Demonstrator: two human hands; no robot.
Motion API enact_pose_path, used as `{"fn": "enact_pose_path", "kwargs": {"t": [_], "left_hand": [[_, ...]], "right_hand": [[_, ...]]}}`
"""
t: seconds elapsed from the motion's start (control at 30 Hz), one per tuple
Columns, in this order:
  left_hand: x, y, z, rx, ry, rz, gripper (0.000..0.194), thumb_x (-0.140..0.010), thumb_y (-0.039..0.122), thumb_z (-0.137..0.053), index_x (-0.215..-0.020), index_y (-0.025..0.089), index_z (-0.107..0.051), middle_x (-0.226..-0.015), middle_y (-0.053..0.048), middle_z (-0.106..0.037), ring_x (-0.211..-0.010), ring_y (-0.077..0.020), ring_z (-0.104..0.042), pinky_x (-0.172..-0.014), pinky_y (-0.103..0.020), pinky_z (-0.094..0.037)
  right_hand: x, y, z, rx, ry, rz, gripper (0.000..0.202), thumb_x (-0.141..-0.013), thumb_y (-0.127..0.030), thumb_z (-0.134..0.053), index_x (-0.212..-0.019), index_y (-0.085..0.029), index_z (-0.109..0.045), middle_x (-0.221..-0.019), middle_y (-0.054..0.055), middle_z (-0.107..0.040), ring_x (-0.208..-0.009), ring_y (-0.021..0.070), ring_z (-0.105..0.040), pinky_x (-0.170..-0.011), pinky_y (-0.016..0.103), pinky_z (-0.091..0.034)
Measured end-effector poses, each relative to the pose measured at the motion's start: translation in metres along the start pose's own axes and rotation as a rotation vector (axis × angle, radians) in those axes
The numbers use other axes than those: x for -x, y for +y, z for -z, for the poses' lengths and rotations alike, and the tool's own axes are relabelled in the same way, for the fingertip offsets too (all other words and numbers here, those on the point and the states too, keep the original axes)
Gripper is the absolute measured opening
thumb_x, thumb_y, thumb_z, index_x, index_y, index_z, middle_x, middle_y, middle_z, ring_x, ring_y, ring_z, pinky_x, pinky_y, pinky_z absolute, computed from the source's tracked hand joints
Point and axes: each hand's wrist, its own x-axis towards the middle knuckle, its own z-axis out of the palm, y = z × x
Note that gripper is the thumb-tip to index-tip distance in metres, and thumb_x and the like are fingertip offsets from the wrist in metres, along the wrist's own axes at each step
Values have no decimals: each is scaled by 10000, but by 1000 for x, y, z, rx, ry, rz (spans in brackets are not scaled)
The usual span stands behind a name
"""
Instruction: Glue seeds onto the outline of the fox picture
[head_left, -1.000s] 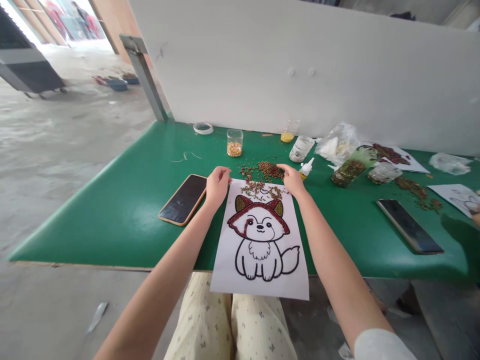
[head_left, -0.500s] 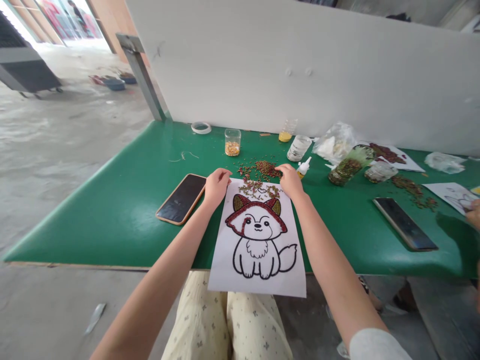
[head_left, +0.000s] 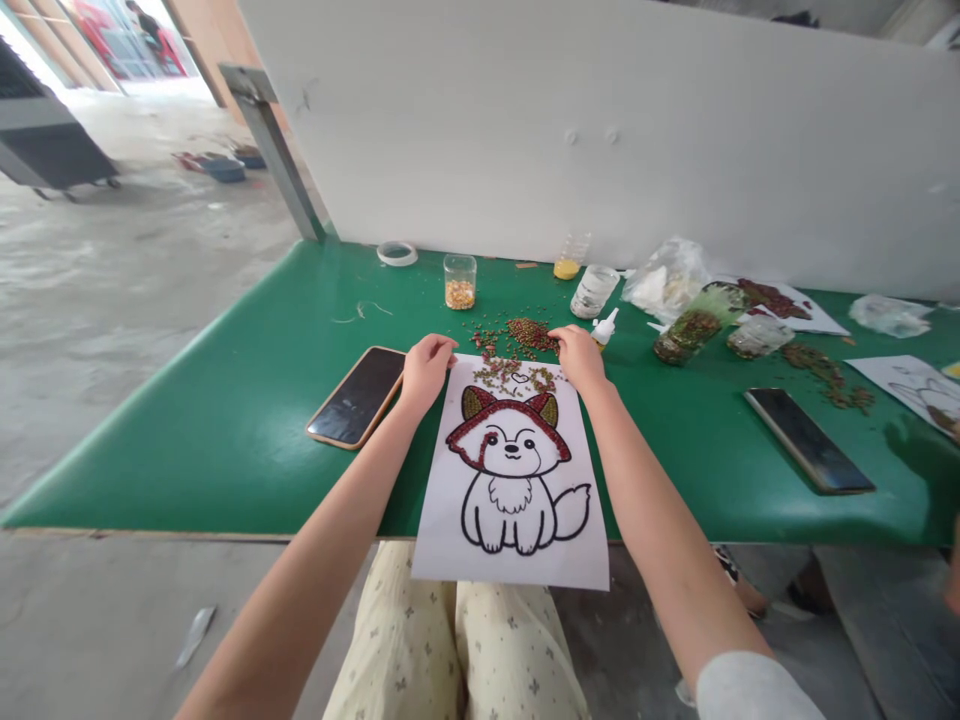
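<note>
A white drawing sheet (head_left: 491, 545) lies on the table, its lower end hanging over the front edge above my lap. It bears a cartoon fox outline, the ears and head border filled with red and green beans. My left hand (head_left: 427, 375) is closed at the sheet's top left corner, fingers bent inward. At the top right corner my right hand (head_left: 577, 358) has curled fingers on the paper, the fingertips reaching beside a pile of mixed beans (head_left: 529, 335). Loose green and red beans (head_left: 499, 375) lie along the sheet's top. The undersides of my fingers are hidden.
A phone (head_left: 358, 396) lies left of my left hand, another phone (head_left: 806, 440) to the right. Behind stand a cup of corn kernels (head_left: 460, 290), a glue bottle (head_left: 604, 328), a clear jar (head_left: 595, 292) and a tipped bean bottle (head_left: 694, 325). A second drawing (head_left: 911, 385) lies far right.
My hands keep their hold near the sheet's top corners, almost still. The whole view has shifted slightly. The other person's hand at the far right has moved lower, mostly out of view.
</note>
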Motion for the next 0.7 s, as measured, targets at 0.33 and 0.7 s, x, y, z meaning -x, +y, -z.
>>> {"fn": "enact_pose_path", "kwargs": {"t": [0.33,0.7], "left_hand": [[0,1,1,28,-14,9,181,-749,293,-495,-786,172,-625,-617,1,-601,-610,-129,-567,-637,-251,-448],[-1,2,1,28,-21,10,167,-748,280,-499,-776,174,-626,-612,1,-606,-603,-130,-569,-620,-247,-438]], "right_hand": [[-5,1,-1,-5,35,-19,303,-854,-128,-428,-944,-171,-714,-976,120,-665,-928,260,-578,-840,390,-452],[-10,-2,-3,52,65,-106,162,-829,-148,-518,-818,-176,-677,-886,106,-646,-840,241,-570,-745,361,-440]]}}
